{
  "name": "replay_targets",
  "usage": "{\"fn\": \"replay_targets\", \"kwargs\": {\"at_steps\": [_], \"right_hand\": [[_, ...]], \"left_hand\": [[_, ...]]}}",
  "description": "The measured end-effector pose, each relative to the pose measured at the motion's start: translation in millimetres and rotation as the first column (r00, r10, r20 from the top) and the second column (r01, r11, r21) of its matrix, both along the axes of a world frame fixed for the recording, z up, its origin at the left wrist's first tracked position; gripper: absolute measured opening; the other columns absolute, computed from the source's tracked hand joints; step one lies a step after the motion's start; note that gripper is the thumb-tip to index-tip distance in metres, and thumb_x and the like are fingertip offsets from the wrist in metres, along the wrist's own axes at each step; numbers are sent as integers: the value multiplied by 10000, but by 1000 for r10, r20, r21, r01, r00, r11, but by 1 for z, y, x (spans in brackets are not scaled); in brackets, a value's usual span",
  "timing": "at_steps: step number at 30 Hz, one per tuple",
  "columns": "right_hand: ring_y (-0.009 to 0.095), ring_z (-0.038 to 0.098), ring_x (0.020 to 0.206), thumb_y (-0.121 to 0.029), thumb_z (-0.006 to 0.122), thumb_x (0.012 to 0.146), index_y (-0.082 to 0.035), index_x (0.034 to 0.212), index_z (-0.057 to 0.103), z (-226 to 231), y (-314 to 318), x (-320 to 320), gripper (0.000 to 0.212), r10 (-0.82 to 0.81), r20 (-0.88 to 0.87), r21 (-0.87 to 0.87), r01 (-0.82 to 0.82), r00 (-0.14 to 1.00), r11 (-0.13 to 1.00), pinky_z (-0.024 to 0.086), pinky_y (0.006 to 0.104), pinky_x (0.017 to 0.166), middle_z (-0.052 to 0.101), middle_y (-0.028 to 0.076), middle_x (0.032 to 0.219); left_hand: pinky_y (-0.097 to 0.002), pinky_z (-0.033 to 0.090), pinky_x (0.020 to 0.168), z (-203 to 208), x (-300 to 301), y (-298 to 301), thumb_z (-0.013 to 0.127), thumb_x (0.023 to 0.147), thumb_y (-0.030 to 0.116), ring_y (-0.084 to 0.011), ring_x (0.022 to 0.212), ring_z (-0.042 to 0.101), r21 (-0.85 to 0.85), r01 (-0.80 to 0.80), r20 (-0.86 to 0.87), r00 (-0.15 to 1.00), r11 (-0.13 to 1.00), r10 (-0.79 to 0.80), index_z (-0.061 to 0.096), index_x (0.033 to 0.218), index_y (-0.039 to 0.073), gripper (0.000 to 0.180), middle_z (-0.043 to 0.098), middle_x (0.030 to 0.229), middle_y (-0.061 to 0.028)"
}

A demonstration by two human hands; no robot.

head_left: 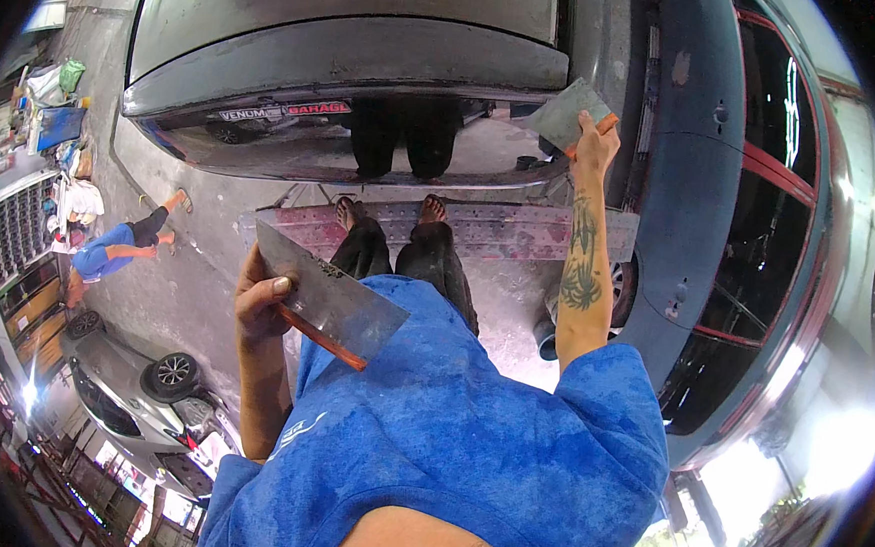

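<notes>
My left hand (258, 301) is closed around a wide, flat metal putty scraper (350, 313) with an orange-brown grip edge, held in front of my torso. Small dark lumps of material sit on its blade near the thumb. Stretched out ahead, my right hand (595, 148) grips a second putty scraper (563, 116), also metal with an orange edge. Its blade lies over the right corner of the grey car panel (370, 64); whether it touches the surface I cannot tell. Below that panel, a dark glossy surface (255, 147) reflects legs.
My feet stand on a spotted pinkish plank (520, 230). Close on the right is a blue-grey car (678, 198) with red window frames. To the left, another person in blue (108, 256) is near cluttered shelves, and a silver car (115, 384) is parked behind.
</notes>
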State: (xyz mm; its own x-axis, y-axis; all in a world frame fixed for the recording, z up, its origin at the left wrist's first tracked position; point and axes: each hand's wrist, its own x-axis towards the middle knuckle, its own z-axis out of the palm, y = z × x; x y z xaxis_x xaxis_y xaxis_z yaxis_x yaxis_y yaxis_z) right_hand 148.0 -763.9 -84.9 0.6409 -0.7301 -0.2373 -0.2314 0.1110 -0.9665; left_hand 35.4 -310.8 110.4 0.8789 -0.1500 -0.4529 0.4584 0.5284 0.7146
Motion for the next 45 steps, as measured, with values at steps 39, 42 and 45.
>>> {"fn": "replay_targets", "kwargs": {"at_steps": [39,42,45], "right_hand": [[128,560,648,-140,682,760,33,898,650,14,-17,38,223,367,-123,-248,-386,922,888,462,302,587,629,29,752],[112,580,702,-118,687,785,21,958,655,26,-19,35,224,398,-118,-88,-408,910,909,465,272,610,643,41,823],[101,569,691,-127,688,789,15,967,656,26,-16,37,230,401,-158,-115,-420,902,900,460,254,602,649,43,846]], "left_hand": [[-271,481,612,-6,-5,-8,612,617,143,-185,670,582,125,76,-76,995,989,-67,469,1176,-44,607,584,872,-103],[-284,501,632,-5,-7,-6,613,621,140,-201,699,602,31,52,20,998,998,-53,455,1209,-51,638,593,931,-128],[-221,375,554,-3,-12,-6,600,685,43,-114,631,491,48,13,-29,1000,999,-11,431,1286,-39,630,572,896,-75]]}}
